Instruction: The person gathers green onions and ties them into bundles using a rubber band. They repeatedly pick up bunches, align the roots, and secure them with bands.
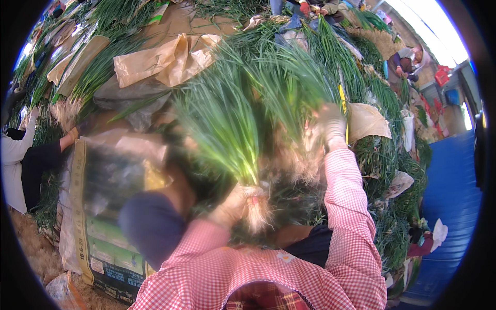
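Observation:
My left hand [230,203] grips a bunch of green onions [242,155] near its root end, just in front of my body. The pale, stringy roots stick out below the fist, and the long green leaves fan upward and to the left. My right hand [329,120] is blurred by motion at the root ends of other green onions [304,149] lying to the right. Its fingers touch or nearly touch those stems; whether they close on any cannot be made out. Dark loose leaves [302,201] lie beneath, between my knees.
A printed fertilizer sack [112,248] lies beside my left knee [153,224]. Brown paper sheeting [166,58] is ahead on the left. Heaps of green onions [391,232] line the right side, near a blue corrugated panel [445,201]. Other people [405,64] work around me.

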Motion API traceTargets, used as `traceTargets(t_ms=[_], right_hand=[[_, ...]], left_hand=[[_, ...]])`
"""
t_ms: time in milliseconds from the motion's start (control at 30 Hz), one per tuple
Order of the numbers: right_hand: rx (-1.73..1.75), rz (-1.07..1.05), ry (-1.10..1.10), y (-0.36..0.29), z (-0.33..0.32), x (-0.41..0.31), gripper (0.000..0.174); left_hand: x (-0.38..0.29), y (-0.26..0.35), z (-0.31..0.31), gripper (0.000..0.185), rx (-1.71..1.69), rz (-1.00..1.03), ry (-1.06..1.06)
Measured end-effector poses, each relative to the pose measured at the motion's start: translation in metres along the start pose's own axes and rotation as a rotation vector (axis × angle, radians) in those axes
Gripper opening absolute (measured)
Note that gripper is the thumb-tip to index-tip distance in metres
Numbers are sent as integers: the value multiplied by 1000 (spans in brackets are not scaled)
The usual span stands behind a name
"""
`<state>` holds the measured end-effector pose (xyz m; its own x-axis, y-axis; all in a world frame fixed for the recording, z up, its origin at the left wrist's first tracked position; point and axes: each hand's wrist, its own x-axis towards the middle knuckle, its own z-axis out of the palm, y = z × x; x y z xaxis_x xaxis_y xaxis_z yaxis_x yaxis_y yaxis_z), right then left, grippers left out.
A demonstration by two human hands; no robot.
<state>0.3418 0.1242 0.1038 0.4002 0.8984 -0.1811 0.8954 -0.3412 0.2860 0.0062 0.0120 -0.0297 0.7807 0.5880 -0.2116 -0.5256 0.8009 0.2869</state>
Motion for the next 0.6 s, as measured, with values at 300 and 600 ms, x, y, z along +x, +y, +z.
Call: traceTargets(t_ms=[300,600], right_hand=[[503,128,91,84,48,-55,21],[654,-271,-106,-43,63,-163,20]], left_hand=[[10,0,-15,22,-278,-184,32],[21,-4,1,29,-266,-63,-213]])
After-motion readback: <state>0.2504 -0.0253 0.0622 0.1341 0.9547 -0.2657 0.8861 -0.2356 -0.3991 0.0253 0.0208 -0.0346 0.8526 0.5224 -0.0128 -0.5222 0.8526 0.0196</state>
